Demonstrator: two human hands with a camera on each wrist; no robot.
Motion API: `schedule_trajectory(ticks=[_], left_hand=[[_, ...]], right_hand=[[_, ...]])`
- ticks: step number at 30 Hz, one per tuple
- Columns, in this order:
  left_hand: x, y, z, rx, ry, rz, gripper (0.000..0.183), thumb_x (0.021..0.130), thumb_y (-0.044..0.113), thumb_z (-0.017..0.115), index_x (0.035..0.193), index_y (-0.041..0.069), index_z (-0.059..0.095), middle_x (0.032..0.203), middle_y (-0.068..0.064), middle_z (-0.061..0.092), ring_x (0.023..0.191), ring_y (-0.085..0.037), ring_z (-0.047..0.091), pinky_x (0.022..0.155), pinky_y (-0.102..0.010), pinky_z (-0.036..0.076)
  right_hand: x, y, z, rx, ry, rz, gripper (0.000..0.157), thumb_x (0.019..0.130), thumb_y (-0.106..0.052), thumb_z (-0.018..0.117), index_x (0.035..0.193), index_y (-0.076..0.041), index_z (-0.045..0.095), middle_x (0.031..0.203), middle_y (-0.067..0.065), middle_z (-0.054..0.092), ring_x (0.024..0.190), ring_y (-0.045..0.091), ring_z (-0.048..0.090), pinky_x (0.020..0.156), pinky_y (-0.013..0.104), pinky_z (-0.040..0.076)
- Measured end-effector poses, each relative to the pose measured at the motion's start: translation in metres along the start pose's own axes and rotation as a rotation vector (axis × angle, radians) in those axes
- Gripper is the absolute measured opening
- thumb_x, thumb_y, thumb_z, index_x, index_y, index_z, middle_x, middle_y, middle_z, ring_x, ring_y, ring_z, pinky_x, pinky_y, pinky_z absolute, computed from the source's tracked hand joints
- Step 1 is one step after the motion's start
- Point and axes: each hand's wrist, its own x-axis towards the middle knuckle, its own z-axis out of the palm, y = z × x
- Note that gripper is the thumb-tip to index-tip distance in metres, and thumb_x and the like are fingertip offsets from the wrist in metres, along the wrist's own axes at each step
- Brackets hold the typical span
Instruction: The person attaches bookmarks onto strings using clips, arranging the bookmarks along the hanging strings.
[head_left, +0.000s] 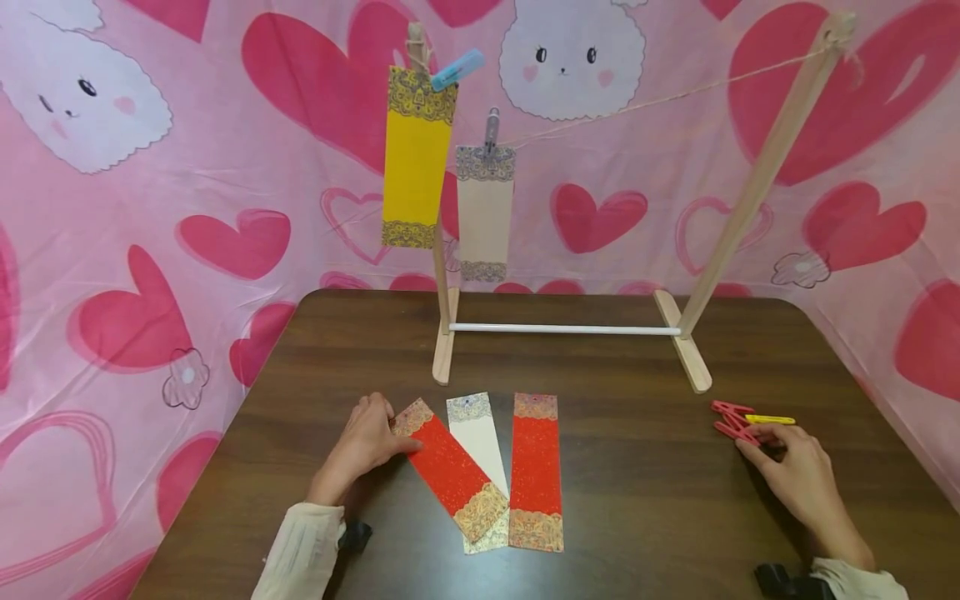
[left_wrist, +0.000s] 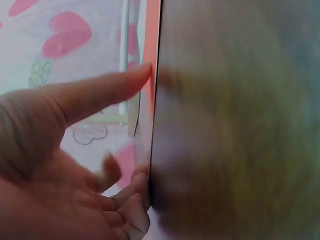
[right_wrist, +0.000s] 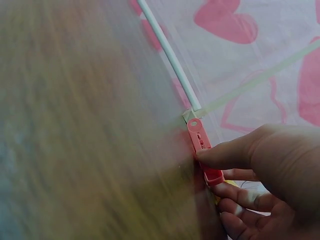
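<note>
My left hand grips the upper end of a red card with gold lace-patterned ends, thumb on one long side and fingers at the other. In the left wrist view this card appears edge-on under the thumb tip. It slants across a white card with patterned ends; a second red card lies straight beside them. On the table's right, my right hand pinches a red clothespin between thumb and fingers. Another red clothespin and a yellow clothespin lie against it.
A wooden stand with a white crossbar and a string rises at the back. A blue clothespin holds a yellow card there; a grey clothespin holds a beige card. Heart-patterned cloth surrounds the table.
</note>
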Motion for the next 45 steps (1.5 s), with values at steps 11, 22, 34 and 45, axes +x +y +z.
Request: schedule_trajectory(ticks=[11,22,34,45], left_hand=[[-0.004,0.012,0.012,0.047,-0.004,-0.02,0.079,0.066,0.038,0.092,0.119,0.0,0.048,0.106,-0.015,0.05,0.101,-0.031,0.045,0.083,-0.047,0.05],[-0.001,0.016,0.019,-0.259,-0.01,-0.001,0.059,0.074,0.016,0.088,0.107,0.008,0.04,0.084,-0.009,0.055,0.073,-0.021,0.052,0.058,-0.03,0.043],[0.015,0.0,0.016,-0.929,-0.051,-0.044,0.038,0.088,0.004,0.072,0.121,-0.001,0.052,0.104,-0.011,0.069,0.089,-0.019,0.064,0.083,-0.027,0.049],[0.015,0.0,0.019,-1.036,0.008,-0.066,0.024,0.092,0.006,0.068,0.115,0.0,0.063,0.096,-0.003,0.068,0.087,-0.018,0.061,0.082,-0.028,0.049]], right_hand=[[0.0,0.003,-0.001,-0.008,0.001,0.004,0.022,0.084,-0.013,0.08,0.097,0.001,0.07,0.091,0.019,0.067,0.084,-0.013,0.038,0.071,0.045,0.034],[-0.001,0.003,-0.002,-0.016,0.021,0.004,0.021,0.083,-0.014,0.08,0.096,0.0,0.071,0.091,0.017,0.066,0.083,-0.011,0.041,0.068,0.033,0.034],[0.001,0.001,-0.002,0.054,0.064,0.104,0.029,0.092,-0.016,0.071,0.116,0.002,0.066,0.085,0.014,0.069,0.068,-0.011,0.044,0.06,0.021,0.034],[-0.002,0.001,-0.001,0.094,0.079,0.139,0.029,0.097,-0.017,0.064,0.117,0.004,0.06,0.098,0.026,0.067,0.079,-0.023,0.036,0.065,0.023,0.036]])
